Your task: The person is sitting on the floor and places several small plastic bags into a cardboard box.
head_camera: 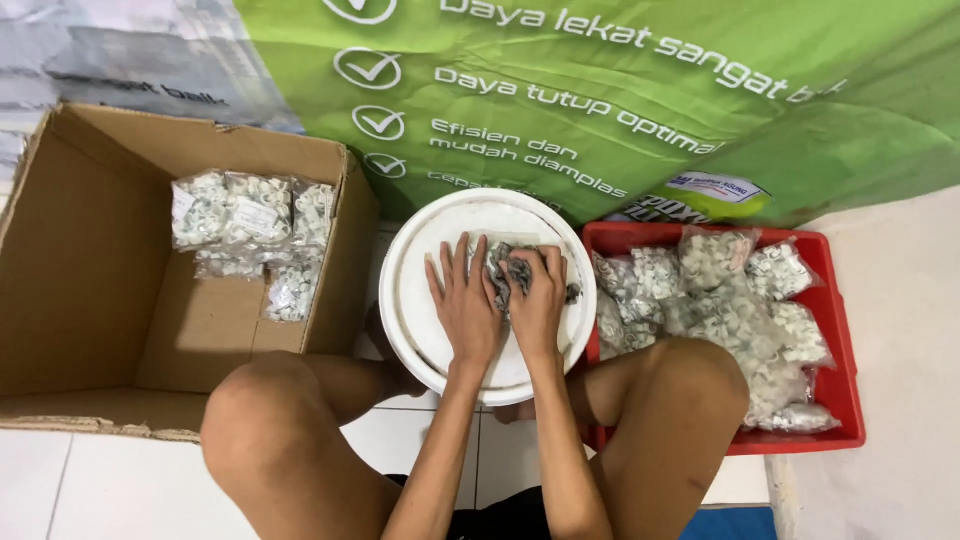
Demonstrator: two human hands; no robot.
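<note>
1. Nearest the camera, the person's bare knees frame the work; they sit on a pale tiled floor.
2. Between the knees stands a round white bucket lid, used as a work surface.
3. On the lid lies a small clear plastic bag of little white parts. The left hand rests flat beside and partly on it, fingers spread and relaxed, pressing rather than gripping. The right hand curls over the bag, fingertips pinching the crumpled film.
4. The bag looks light, soft and shapeless; its loose contents probably shift when lifted, and the film seems slippery. My judgement is that the best hold is at the gathered neck or cupped from beneath, since a pinch at one corner could let it sag or tear.
5. To the person's right, a red plastic crate holds many similar filled bags.
6. To the left, an open cardboard box contains a few packed bags stacked at its far wall.
7. Farthest back hangs a green printed banner.
</note>
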